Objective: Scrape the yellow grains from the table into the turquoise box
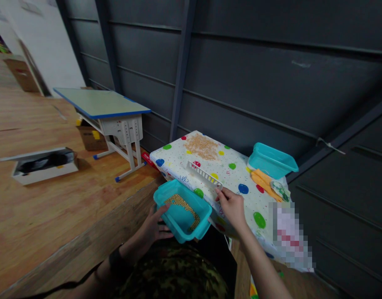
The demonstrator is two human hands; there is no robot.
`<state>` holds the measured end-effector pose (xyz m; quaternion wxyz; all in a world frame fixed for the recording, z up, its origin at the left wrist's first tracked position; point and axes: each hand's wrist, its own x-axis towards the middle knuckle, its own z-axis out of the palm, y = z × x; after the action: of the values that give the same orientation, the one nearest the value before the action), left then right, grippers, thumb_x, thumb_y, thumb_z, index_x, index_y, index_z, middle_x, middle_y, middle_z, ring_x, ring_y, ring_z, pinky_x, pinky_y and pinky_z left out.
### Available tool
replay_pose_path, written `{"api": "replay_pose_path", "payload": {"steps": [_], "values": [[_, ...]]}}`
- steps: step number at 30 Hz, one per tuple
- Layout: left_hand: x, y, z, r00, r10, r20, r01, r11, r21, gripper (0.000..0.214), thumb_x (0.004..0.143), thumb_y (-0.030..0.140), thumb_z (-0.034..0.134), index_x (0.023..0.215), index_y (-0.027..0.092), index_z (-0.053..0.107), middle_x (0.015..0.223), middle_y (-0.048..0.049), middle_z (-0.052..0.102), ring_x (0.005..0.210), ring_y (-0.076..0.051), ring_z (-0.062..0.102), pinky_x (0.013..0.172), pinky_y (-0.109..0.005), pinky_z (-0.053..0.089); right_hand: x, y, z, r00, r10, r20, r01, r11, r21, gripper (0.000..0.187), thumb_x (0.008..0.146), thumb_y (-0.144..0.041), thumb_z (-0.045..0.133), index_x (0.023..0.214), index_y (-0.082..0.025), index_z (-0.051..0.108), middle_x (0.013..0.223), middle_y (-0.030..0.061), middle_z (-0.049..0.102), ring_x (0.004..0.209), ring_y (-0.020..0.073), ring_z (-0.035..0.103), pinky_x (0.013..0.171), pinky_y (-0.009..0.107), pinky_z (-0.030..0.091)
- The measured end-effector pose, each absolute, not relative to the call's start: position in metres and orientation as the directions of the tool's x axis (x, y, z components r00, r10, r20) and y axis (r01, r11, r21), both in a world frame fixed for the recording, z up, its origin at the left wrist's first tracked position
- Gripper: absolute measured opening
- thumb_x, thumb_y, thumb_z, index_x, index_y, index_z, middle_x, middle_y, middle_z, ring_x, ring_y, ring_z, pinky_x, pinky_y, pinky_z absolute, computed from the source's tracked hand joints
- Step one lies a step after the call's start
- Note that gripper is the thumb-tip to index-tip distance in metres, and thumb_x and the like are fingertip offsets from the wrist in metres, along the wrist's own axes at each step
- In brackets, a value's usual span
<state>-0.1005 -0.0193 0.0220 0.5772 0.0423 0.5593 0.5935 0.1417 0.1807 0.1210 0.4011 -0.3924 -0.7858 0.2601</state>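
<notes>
Below the table's near edge, my left hand (156, 226) holds a teal plastic basin (206, 203), thumb over its left rim and fingers against the outer side. Yellowish, bean-like grains (182, 202) lie along parts of the basin floor. My right hand (230, 204) pinches the near end of a long white slotted plastic strip (203, 175), which stands on edge over the tabletop just beyond the basin. Farther back, a loose patch of similar small grains (203, 146) is spread on the white tablecloth (206, 191) with coloured dots.
A second teal basin (270, 162) stands at the table's back right, beside an orange cloth (263, 182) and a green-and-white patterned item (280, 190). Behind the table rises a dark panelled wall (256, 79). Leftward are a desk (100, 103) and an open white box (46, 172).
</notes>
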Motion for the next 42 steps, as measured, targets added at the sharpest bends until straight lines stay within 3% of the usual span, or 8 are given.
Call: {"api": "replay_pose_path", "payload": {"steps": [5,11,18,23,28,34,38,42], "values": [[-0.095,-0.018,0.028,-0.369,0.702,-0.609,-0.625,0.297,0.722,0.08,0.116,0.059,0.083,0.184,0.035,0.049,0.117,-0.0091,0.082,0.078,-0.033,0.09,0.073,-0.047,0.081,0.145,0.176,0.126,-0.412,0.813,0.412,0.396,0.566,-0.723,0.072,0.111,-0.088,0.067,0.068,-0.031,0.074,0.063,0.0065,0.079,0.057,0.027,0.072,0.065,0.037,0.06],[-0.093,-0.017,0.04,-0.384,0.668,-0.638,-0.62,0.325,0.714,0.075,0.12,0.054,0.079,0.184,0.031,0.046,0.118,-0.0087,0.081,0.081,-0.035,0.093,0.074,-0.048,0.082,0.153,0.162,0.136,-0.478,0.788,0.389,0.37,0.582,-0.724,0.068,0.112,-0.08,0.07,0.066,-0.031,0.075,0.063,0.0053,0.078,0.057,0.0255,0.072,0.065,0.035,0.06],[-0.099,-0.022,0.032,-0.315,0.736,-0.599,-0.637,0.305,0.708,0.085,0.117,0.058,0.087,0.186,0.033,0.043,0.131,-0.015,0.087,0.087,-0.036,0.095,0.083,-0.052,0.084,0.155,0.133,0.132,-0.501,0.785,0.366,0.33,0.564,-0.757,0.056,0.111,-0.07,0.072,0.072,-0.032,0.082,0.063,0.0032,0.078,0.054,0.0248,0.07,0.066,0.035,0.061],[-0.095,-0.021,0.037,-0.356,0.693,-0.627,-0.628,0.32,0.71,0.069,0.122,0.054,0.078,0.18,0.032,0.048,0.121,-0.0105,0.083,0.079,-0.032,0.092,0.077,-0.049,0.083,0.157,0.146,0.131,-0.408,0.832,0.375,0.352,0.523,-0.776,0.071,0.112,-0.085,0.073,0.066,-0.03,0.076,0.06,0.0037,0.073,0.056,0.023,0.066,0.06,0.033,0.054],[-0.1,-0.02,0.032,-0.296,0.715,-0.633,-0.631,0.351,0.692,0.079,0.12,0.059,0.082,0.184,0.035,0.042,0.132,-0.0136,0.085,0.09,-0.037,0.097,0.084,-0.053,0.085,0.149,0.214,0.151,-0.24,0.877,0.417,0.419,0.481,-0.77,0.077,0.104,-0.099,0.07,0.072,-0.029,0.077,0.065,0.007,0.078,0.056,0.0246,0.064,0.063,0.036,0.051],[-0.108,-0.022,0.017,-0.308,0.713,-0.63,-0.637,0.337,0.693,0.098,0.115,0.066,0.089,0.191,0.04,0.034,0.141,-0.0164,0.087,0.088,-0.036,0.097,0.09,-0.058,0.085,0.115,0.296,0.173,-0.131,0.918,0.375,0.639,0.368,-0.676,0.05,0.114,-0.057,0.074,0.072,-0.029,0.07,0.071,0.0086,0.079,0.074,0.0296,0.074,0.075,0.037,0.045],[-0.11,-0.026,0.013,-0.314,0.71,-0.631,-0.632,0.34,0.696,0.094,0.115,0.065,0.088,0.19,0.036,0.04,0.135,-0.0161,0.09,0.078,-0.031,0.093,0.085,-0.055,0.085,0.106,0.312,0.163,-0.087,0.908,0.409,0.7,0.348,-0.624,0.036,0.117,-0.041,0.067,0.087,-0.025,0.081,0.072,0.0082,0.078,0.08,0.0309,0.07,0.076,0.037,0.041],[-0.106,-0.035,0.025,-0.35,0.748,-0.564,-0.63,0.257,0.733,0.084,0.112,0.056,0.091,0.184,0.034,0.054,0.152,-0.0184,0.091,0.102,-0.037,0.099,0.097,-0.057,0.085,0.106,0.312,0.15,-0.075,0.925,0.374,0.824,0.268,-0.499,0.03,0.118,-0.025,0.063,0.115,-0.017,0.091,0.089,0.0158,0.086,0.089,0.0334,0.074,0.08,0.038,0.043]]}}
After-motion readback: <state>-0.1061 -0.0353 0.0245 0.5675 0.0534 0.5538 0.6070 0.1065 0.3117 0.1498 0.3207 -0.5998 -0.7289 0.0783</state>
